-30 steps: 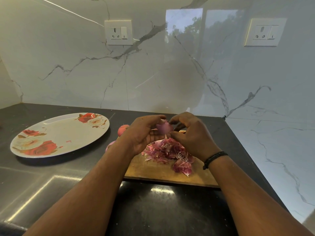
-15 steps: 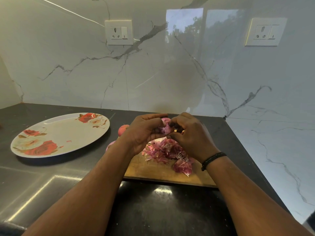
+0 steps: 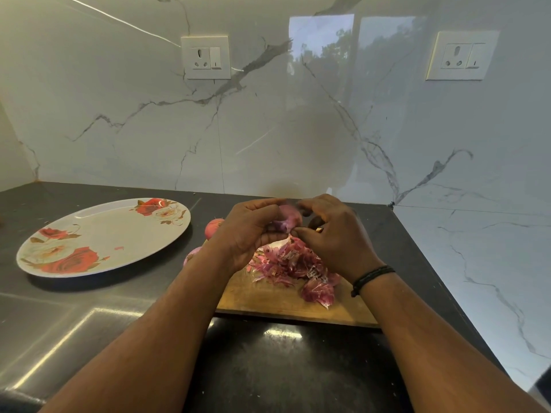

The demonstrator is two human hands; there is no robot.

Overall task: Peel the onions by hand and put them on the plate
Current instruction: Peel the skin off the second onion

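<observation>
A dark, glossy surface [image 3: 283, 368] carries a rose-patterned plate [image 3: 89, 231] at the left, a wooden cutting board [image 3: 268, 302] to its right — and two unpeeled onions [image 3: 213, 226] between them.

Home kitchen; marble backsplash [image 3: 268, 129], countertop [image 3: 283, 368]

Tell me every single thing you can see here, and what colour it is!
onion: 1, purple, held in both hands above the board
onion skins: 1 pile, purple-red, on the board
chopping board: 1, brown wood, on the counter
other onions: 2, reddish, between plate and board
plate: 1, white with red roses, left on the counter
counter: 1, black
sockets: 2, white, on the marble wall
wristband: 1, black, right wrist
left hand: grips the onion
right hand: pinches the onion's skin
</observation>
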